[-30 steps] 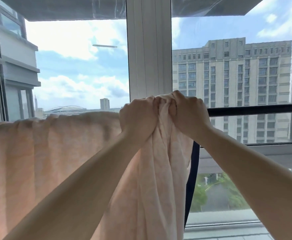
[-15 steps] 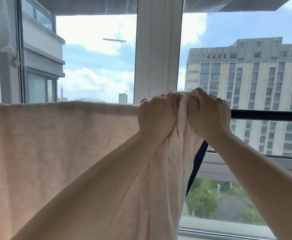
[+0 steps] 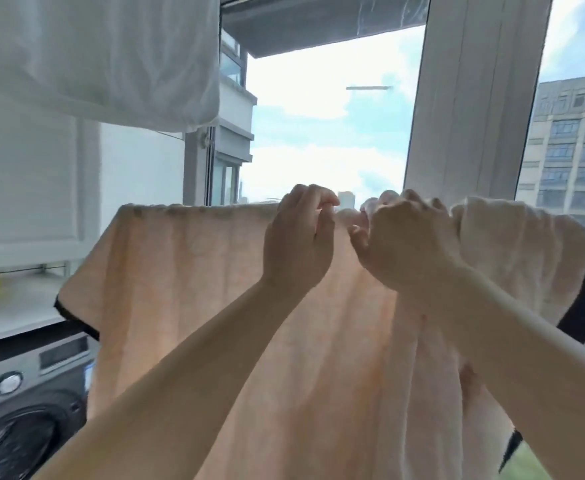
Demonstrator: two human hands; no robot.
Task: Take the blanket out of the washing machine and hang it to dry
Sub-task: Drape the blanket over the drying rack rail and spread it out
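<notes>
Most of the job looks done: the blanket (image 3: 194, 289) is out of the washing machine (image 3: 24, 410), which sits low to its left, and hangs over a rail hidden beneath its top fold. Left of the hands the cloth lies spread flat; right of them it is bunched in thick folds. Both hands work at the top edge, the left hand (image 3: 299, 244) with fingers curled, seemingly pinching the cloth, though blur makes that uncertain, and the right hand (image 3: 405, 244) clenched on the gathered folds. Spreading that bunch rightward along the rail appears to be what remains.
</notes>
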